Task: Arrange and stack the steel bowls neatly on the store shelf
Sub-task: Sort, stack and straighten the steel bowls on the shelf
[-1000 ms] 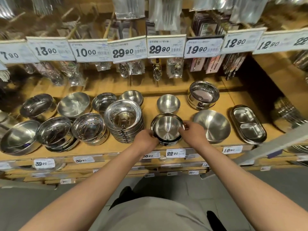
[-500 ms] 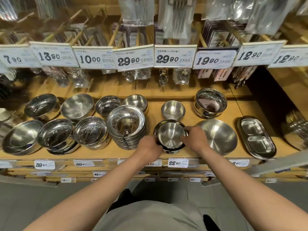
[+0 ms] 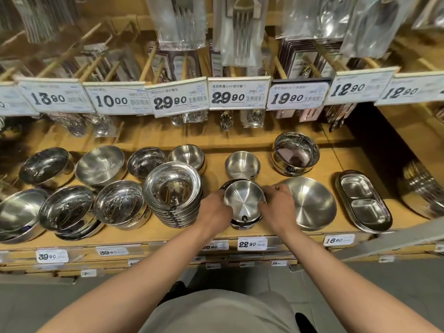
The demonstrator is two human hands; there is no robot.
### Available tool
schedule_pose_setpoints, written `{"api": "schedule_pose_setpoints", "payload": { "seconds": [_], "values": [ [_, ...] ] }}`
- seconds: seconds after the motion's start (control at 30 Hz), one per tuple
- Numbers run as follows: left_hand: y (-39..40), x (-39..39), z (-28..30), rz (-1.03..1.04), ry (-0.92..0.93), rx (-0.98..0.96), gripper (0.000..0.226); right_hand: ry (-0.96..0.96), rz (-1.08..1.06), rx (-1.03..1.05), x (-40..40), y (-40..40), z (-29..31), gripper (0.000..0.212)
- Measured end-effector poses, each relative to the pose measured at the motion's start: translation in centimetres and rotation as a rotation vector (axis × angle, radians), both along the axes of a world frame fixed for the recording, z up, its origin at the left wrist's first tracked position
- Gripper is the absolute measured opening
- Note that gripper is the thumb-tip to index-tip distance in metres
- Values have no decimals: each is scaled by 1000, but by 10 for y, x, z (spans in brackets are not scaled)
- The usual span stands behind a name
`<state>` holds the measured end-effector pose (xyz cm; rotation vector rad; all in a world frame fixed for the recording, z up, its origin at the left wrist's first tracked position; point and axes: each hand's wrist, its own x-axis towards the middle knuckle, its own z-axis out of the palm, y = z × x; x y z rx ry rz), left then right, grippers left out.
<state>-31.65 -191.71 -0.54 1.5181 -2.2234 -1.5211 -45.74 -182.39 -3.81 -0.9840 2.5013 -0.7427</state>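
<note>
your left hand (image 3: 216,210) and your right hand (image 3: 278,207) are both clamped on the rim of the top steel bowl (image 3: 243,200), one at each side, over a small stack at the front edge of the wooden shelf (image 3: 324,159). just under it the price tag (image 3: 252,243) reads 22.90, and the next tag (image 3: 338,240) to the right reads 16.90. left of the bowl stands a tall stack of bowls (image 3: 174,195). far above, hanging labels read 13.90, 10.00, 29.90, 29.90, 19.90, 12.90.

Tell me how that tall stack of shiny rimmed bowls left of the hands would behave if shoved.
The tall stack probably slides stiffly as one heavy block. Its upper bowls sit slightly askew, so they may shift or topple. Polished steel likely slips on the wooden shelf.
</note>
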Motion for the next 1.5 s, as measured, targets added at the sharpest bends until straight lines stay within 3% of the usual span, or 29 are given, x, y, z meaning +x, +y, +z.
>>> {"api": "schedule_pose_setpoints", "payload": {
  "seconds": [0.17, 0.53, 0.63, 0.73, 0.87, 0.97, 1.23, 1.33, 1.5],
  "values": [
    [1, 2, -5, 10, 64, 1, 33, -16, -53, -64, 0, -3, -4, 25],
    [3, 4, 3, -22, 248, -69, 41, -100, -183, -226, -1, -9, 11, 13],
    [-3, 6, 10, 55, 309, -49, 55, -162, -189, -293, -7, -8, 25, 4],
    [-7, 8, 20, 205, 425, 108, 59, -257, -186, -369, -14, -4, 39, 5],
    [-17, 16, 34, 290, 457, 405, 23, -385, -168, -416, -18, 0, 53, 10],
    [-22, 24, 45, 242, 491, 547, 13, -512, -160, -467, -15, 6, 64, 4],
    [-32, 54, 77, 327, 507, 496, 10, -885, -86, -461, 11, 8, 86, 12],
    [-37, 76, 87, 373, 509, 452, 19, -973, -54, -487, 27, 0, 96, 24],
    [-43, 129, 94, 521, 510, 399, 20, -1044, 34, -490, 56, -22, 105, 19]
  ]
}}
